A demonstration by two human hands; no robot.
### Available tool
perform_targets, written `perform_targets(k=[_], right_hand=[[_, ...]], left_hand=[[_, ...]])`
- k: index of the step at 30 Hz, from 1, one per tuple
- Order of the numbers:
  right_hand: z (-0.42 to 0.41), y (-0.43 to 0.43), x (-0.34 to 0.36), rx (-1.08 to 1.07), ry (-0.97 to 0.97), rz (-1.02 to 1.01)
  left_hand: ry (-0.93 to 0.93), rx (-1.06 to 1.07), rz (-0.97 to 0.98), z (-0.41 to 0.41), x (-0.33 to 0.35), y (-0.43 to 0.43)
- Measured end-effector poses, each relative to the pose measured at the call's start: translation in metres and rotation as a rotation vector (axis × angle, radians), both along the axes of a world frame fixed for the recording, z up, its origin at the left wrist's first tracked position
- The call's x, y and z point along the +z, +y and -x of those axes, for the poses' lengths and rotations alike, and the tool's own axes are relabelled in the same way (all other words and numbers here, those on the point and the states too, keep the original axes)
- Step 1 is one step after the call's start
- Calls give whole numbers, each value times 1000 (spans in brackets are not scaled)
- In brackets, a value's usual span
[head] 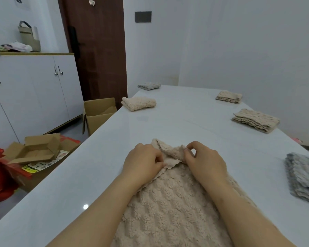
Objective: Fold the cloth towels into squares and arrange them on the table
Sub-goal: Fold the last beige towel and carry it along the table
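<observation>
Beige towel (175,207) lies spread on the white tabletop (185,114), near edge, running out of the bottom of the view. Left hand (143,161) and right hand (205,161) sit close together at the towel's far end, each with fingers curled and pinching the cloth; a bunched, lifted corner stands up between them. Judged step: taking hold of the far edge to start or square up a fold on this towel; no clean crease shows yet, so the fold looks barely begun. Five folded towels sit along the table's sides: a grey one (149,85) and a cream one (138,103) on the left edge, two beige stacks (229,97) (256,120) on the right, and a grey one (303,177) near right, partly cut off by the frame. Task appears well along. Next move likely calls for spreading the hands to the two far corners, pulling the edge taut, then bringing it evenly onto the near edge; bunched cloth risks a crooked fold. Open cardboard boxes (98,113) stand on the floor at left.
</observation>
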State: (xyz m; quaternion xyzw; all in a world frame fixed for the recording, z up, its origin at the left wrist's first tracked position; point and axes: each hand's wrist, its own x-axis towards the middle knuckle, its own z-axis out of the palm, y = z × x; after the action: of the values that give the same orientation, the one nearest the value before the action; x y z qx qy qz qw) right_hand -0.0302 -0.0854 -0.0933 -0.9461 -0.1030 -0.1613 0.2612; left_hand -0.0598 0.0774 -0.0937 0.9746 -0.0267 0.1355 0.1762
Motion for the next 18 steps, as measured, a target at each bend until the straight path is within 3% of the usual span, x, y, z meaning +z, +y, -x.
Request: perform_targets(k=[4, 9, 14, 18], right_hand=[[0, -3, 3, -53, 5, -66], [-2, 4, 11, -47, 63, -179], [-3, 6, 15, -66, 63, -202], [-6, 3, 18, -100, 69, -319]], left_hand=[[-20, 41, 280, 2, 9, 9], [-52, 238, 684, 0, 18, 39], [56, 477, 172, 1, 6, 57], [53, 531, 200, 1, 4, 59]])
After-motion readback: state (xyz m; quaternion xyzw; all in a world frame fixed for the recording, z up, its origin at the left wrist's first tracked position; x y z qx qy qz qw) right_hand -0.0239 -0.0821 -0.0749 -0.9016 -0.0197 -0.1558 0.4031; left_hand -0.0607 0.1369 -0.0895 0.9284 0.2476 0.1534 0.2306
